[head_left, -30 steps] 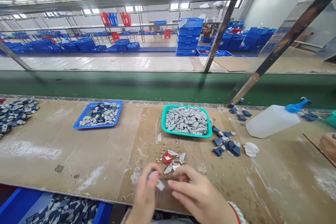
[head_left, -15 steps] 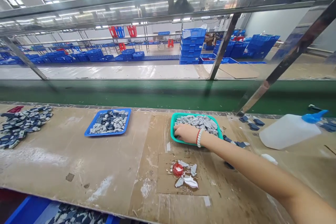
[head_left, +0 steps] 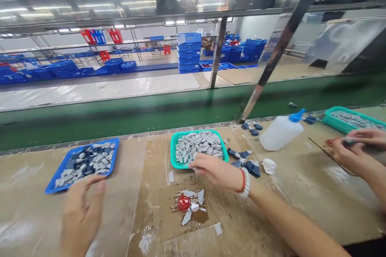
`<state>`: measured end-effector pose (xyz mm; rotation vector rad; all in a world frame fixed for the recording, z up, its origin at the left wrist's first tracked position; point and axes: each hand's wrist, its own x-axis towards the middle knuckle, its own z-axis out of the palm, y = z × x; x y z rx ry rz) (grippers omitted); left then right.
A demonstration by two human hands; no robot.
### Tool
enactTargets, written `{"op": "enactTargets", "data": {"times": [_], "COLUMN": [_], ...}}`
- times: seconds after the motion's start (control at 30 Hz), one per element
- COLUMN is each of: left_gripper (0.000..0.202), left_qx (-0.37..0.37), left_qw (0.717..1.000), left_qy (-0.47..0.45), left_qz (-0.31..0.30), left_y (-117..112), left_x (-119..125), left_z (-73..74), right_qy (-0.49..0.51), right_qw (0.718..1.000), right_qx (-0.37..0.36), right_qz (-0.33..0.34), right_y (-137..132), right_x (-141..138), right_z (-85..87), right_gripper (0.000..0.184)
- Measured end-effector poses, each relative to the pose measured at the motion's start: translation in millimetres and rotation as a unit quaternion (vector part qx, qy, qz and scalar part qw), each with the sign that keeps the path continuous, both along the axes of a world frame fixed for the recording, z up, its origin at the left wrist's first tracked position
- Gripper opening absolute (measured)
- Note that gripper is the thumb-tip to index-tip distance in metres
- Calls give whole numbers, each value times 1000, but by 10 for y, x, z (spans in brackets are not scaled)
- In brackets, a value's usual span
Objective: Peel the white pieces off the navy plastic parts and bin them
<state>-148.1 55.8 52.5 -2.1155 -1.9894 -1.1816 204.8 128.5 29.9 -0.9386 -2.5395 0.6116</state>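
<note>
My right hand (head_left: pixel 218 172), with a beaded bracelet at its wrist, is over the front rim of the green basket (head_left: pixel 174 156). Its thumb and fingers are pinched together; what they hold is too small to make out. Small grey pieces (head_left: pixel 196 144) fill that basket. My left hand (head_left: pixel 81 213), smeared by motion, is at the lower left with thumb and forefinger apart and nothing seen between them. Just beyond it stands a blue tray (head_left: pixel 51 184) of dark and light grey pieces. Below my right hand, a red round cap (head_left: pixel 183 202) sits among grey scraps on a wet cardboard patch.
Right of the basket lie dark pieces (head_left: pixel 251 168), a crumpled white tissue (head_left: pixel 269 166) and a white squeeze bottle (head_left: pixel 280 133) with a blue spout. Another person's hands (head_left: pixel 356 146) work at the far right near a second green basket (head_left: pixel 334 122). A metal post (head_left: pixel 265 68) slants behind the bottle.
My right hand has drawn back from inside the green basket to its front rim. My left hand has come into view. The view has swung right, bringing another person's hands in.
</note>
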Motion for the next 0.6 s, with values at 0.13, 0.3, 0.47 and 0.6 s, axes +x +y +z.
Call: {"op": "enactTargets", "data": {"times": [0.13,0.3,0.47,0.6], "left_gripper": [12,20,17,18], "left_qx": [-10,-89,-186,-224], "left_qw": [956,809,765,762], "left_qy": [87,340,419,406], "left_qz": [-280,-471,-452,-452], "left_y": [811,1344,1606,1740], "left_x": [1238,2836,3586,3619], "left_z": [223,132,-197,-190], "right_qy": [52,74,115,171], "right_qw": [991,968,950,944], "right_qx": [-52,-28,6,-10], "right_qz": [-109,-237,-290,-282], "right_y": [-684,-1130,-1182,-1186], "right_x": [278,393,416,475], "right_z": [-314,-753,-775,-695], "right_gripper": [18,25,26,25]}}
